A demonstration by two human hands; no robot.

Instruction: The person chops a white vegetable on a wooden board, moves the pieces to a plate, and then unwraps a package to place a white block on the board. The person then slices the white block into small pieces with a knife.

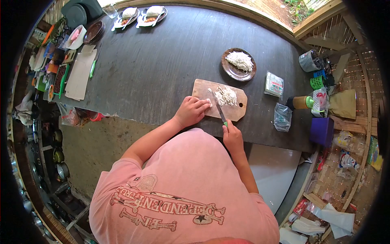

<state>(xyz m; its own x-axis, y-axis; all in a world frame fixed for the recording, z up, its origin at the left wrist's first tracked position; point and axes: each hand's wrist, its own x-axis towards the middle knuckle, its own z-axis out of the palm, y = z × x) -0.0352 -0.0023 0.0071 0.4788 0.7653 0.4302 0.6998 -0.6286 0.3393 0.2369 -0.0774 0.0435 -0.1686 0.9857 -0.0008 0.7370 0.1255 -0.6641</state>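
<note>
A wooden cutting board lies near the front edge of the dark table. On its left part my left hand presses a small pale piece of food under curled fingers. My right hand is wrapped round the green handle of a knife. The blade points away from me, between the pale piece and a heap of thin white strips on the board. Beyond the board, a brown plate bears a larger mound of similar white shreds.
A square packet and a clear plastic bag lie right of the board. Two plates of food with spoons stand at the far left. Cardboard and a green-handled knife lie left. Baskets and a jar line the right edge.
</note>
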